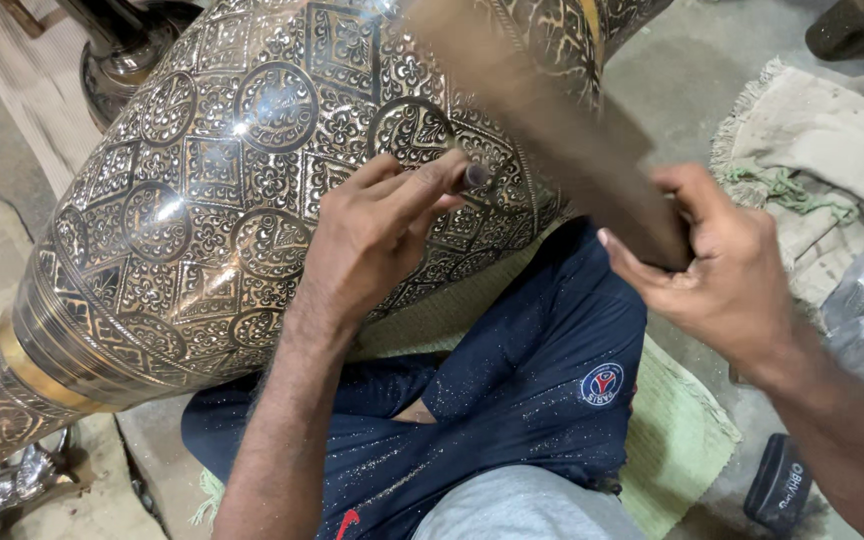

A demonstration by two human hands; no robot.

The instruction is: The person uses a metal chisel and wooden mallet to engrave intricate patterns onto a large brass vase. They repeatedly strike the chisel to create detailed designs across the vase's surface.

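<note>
Engraving in hand | left hand [367, 240] pinches chisel [474, 176] on brass vase [202, 200] | right hand [717, 265], 3 o'clock, grips wooden mallet [552, 130] | next likely needs a square strike.

left hand [372, 235] pinching, right hand [717, 265] clenched

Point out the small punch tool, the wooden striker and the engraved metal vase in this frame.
punch tool [474, 176], head view, on its dark tip past the left hand's fingertips.
wooden striker [552, 130], head view, on the blurred middle of its length.
engraved metal vase [212, 190], head view, on its patterned belly.
</note>
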